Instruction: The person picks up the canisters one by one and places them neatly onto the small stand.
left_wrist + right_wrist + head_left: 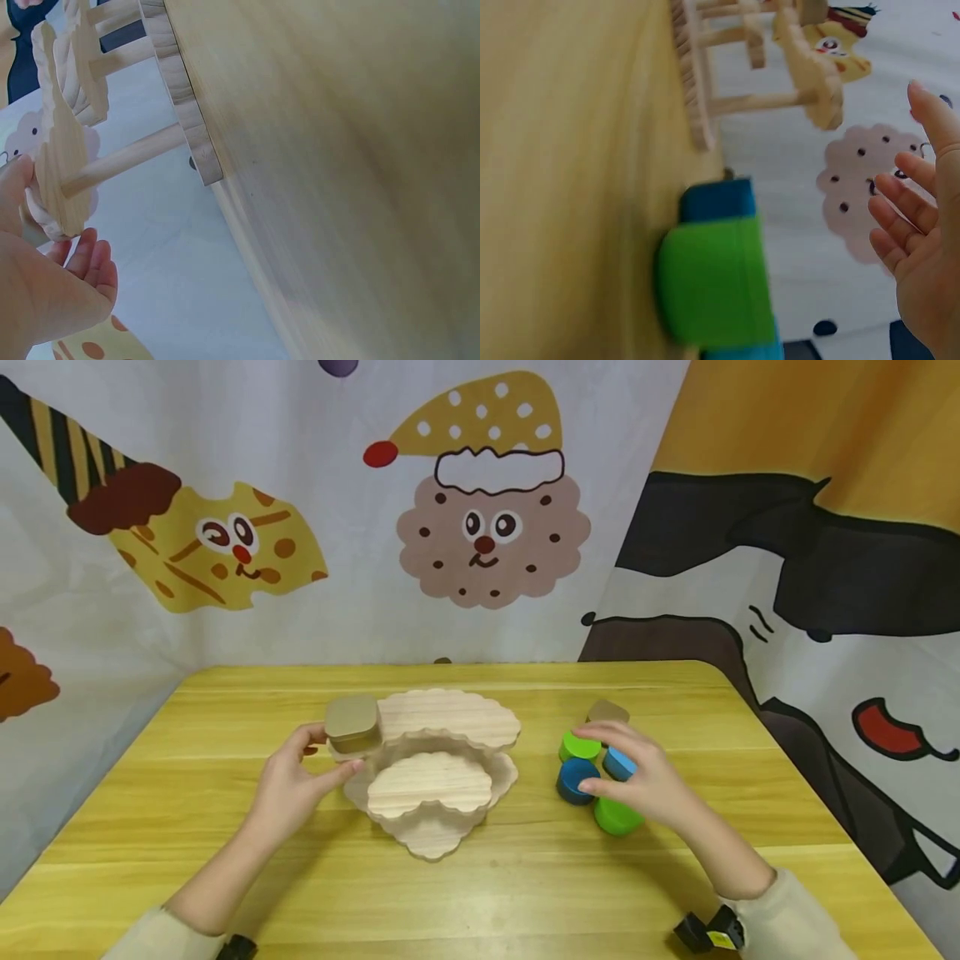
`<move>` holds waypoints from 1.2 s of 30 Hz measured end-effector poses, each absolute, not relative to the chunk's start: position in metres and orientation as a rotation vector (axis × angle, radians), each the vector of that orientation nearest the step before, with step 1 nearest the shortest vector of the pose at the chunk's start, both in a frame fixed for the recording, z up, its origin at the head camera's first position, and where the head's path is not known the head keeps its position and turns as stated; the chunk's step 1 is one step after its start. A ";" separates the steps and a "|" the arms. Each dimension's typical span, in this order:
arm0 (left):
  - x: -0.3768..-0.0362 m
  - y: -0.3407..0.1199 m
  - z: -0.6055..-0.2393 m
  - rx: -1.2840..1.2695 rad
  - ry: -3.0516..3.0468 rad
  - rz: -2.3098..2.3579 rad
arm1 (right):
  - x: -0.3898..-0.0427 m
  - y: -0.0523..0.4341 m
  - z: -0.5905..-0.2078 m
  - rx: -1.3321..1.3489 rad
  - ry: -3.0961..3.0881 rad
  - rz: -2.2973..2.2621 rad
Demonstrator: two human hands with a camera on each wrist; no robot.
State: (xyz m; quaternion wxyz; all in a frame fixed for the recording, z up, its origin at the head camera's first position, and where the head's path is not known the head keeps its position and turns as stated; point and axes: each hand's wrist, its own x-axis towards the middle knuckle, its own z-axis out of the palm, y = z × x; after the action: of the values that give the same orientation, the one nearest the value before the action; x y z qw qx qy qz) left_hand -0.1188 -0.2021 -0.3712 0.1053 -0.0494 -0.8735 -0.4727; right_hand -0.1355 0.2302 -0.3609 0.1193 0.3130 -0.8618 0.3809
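At wooden stand (450, 718), left end: tan block (352, 722), apparently seated; likely first one placed.
Left hand (288, 787): fingers bent about tan block, thumb apart; gripping or merely touching, cannot tell.
Right hand (660, 783): loosely spread, holding nothing, near dark blue block (576, 781).
Still off stand, probably left to place: dark blue block, brown block (608, 710), light green block (577, 747), light blue block (617, 766), green block (617, 818).

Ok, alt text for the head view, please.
A person's left hand at a tan rounded block by the left end of a tiered, scalloped pale wooden stand; right hand hovering over green, blue and tan blocks on a yellow wooden table.
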 end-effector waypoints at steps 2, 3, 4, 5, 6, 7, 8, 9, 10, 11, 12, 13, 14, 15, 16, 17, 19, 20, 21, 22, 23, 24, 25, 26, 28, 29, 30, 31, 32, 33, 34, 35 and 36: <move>-0.119 -0.202 -0.371 -0.140 -2.578 -1.395 | -0.134 0.238 -0.365 0.906 -2.548 1.095; -0.119 -0.202 -0.371 -0.140 -2.580 -1.391 | -0.133 0.242 -0.367 0.897 -2.565 1.088; -0.119 -0.202 -0.371 -0.139 -2.582 -1.387 | -0.131 0.246 -0.369 0.888 -2.581 1.083; -0.119 -0.202 -0.371 -0.137 -2.584 -1.387 | -0.130 0.250 -0.371 0.879 -2.598 1.079; -0.119 -0.202 -0.370 -0.136 -2.586 -1.384 | -0.129 0.253 -0.372 0.870 -2.612 1.074; -0.119 -0.202 -0.370 -0.135 -2.587 -1.385 | -0.128 0.256 -0.374 0.862 -2.625 1.072; -0.119 -0.202 -0.370 -0.134 -2.587 -1.388 | -0.127 0.259 -0.375 0.853 -2.640 1.065; -0.119 -0.202 -0.370 -0.133 -2.587 -1.390 | -0.126 0.262 -0.377 0.849 -2.652 1.054; -0.119 -0.202 -0.370 -0.131 -2.586 -1.397 | -0.125 0.264 -0.378 0.850 -2.659 1.042; -0.119 -0.202 -0.370 -0.130 -2.584 -1.402 | -0.124 0.267 -0.379 0.848 -2.668 1.032; -0.119 -0.202 -0.370 -0.131 -2.583 -1.399 | -0.124 0.269 -0.380 0.844 -2.676 1.030; -0.119 -0.202 -0.370 -0.133 -2.581 -1.398 | -0.123 0.271 -0.382 0.837 -2.686 1.036; -0.119 -0.202 -0.370 -0.134 -2.580 -1.396 | -0.122 0.274 -0.383 0.830 -2.696 1.044; -0.119 -0.202 -0.370 -0.135 -2.579 -1.394 | -0.121 0.276 -0.384 0.825 -2.704 1.050; -0.119 -0.202 -0.370 -0.137 -2.579 -1.390 | -0.121 0.278 -0.385 0.821 -2.710 1.067; -0.119 -0.202 -0.370 -0.139 -2.579 -1.386 | -0.120 0.280 -0.386 0.813 -2.719 1.074; -0.119 -0.202 -0.371 -0.141 -2.579 -1.380 | -0.119 0.283 -0.389 0.810 -2.732 1.074; -0.119 -0.202 -0.371 -0.139 -2.581 -1.382 | -0.118 0.285 -0.390 0.812 -2.738 1.067; -0.119 -0.202 -0.371 -0.140 -2.580 -1.382 | -0.118 0.286 -0.391 0.815 -2.742 1.056; -0.119 -0.202 -0.371 -0.140 -2.579 -1.382 | -0.117 0.288 -0.393 0.818 -2.743 1.050; -0.119 -0.202 -0.371 -0.141 -2.579 -1.382 | -0.117 0.289 -0.394 0.821 -2.744 1.036; -0.119 -0.202 -0.372 -0.142 -2.579 -1.379 | -0.116 0.290 -0.395 0.824 -2.747 1.034; -0.119 -0.201 -0.372 -0.143 -2.578 -1.381 | -0.115 0.290 -0.396 0.830 -2.745 1.032; -0.119 -0.202 -0.372 -0.144 -2.578 -1.381 | -0.115 0.291 -0.397 0.835 -2.743 1.040; -0.120 -0.202 -0.372 -0.147 -2.578 -1.375 | -0.114 0.291 -0.399 0.841 -2.740 1.049; -0.120 -0.202 -0.372 -0.147 -2.578 -1.373 | -0.113 0.291 -0.400 0.844 -2.742 1.053; -0.120 -0.202 -0.372 -0.147 -2.578 -1.375 | -0.113 0.291 -0.401 0.849 -2.743 1.055; -0.120 -0.202 -0.372 -0.144 -2.578 -1.379 | -0.113 0.291 -0.402 0.853 -2.741 1.057; -0.120 -0.202 -0.372 -0.142 -2.578 -1.381 | -0.113 0.291 -0.403 0.856 -2.741 1.060; -0.119 -0.202 -0.372 -0.140 -2.578 -1.384 | -0.113 0.291 -0.405 0.859 -2.740 1.062; -0.119 -0.202 -0.372 -0.139 -2.579 -1.385 | -0.114 0.292 -0.406 0.870 -2.737 1.065; -0.119 -0.202 -0.371 -0.138 -2.579 -1.387 | -0.114 0.292 -0.408 0.880 -2.732 1.063; -0.119 -0.201 -0.371 -0.136 -2.579 -1.390 | -0.114 0.292 -0.410 0.885 -2.729 1.061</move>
State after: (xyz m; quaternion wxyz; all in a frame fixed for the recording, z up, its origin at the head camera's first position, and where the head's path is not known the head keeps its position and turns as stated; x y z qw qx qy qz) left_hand -0.1188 -0.2014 -0.3711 0.1041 -0.0461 -0.8746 -0.4713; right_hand -0.1144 0.2921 -0.4096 0.0412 0.2890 -0.8915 0.3465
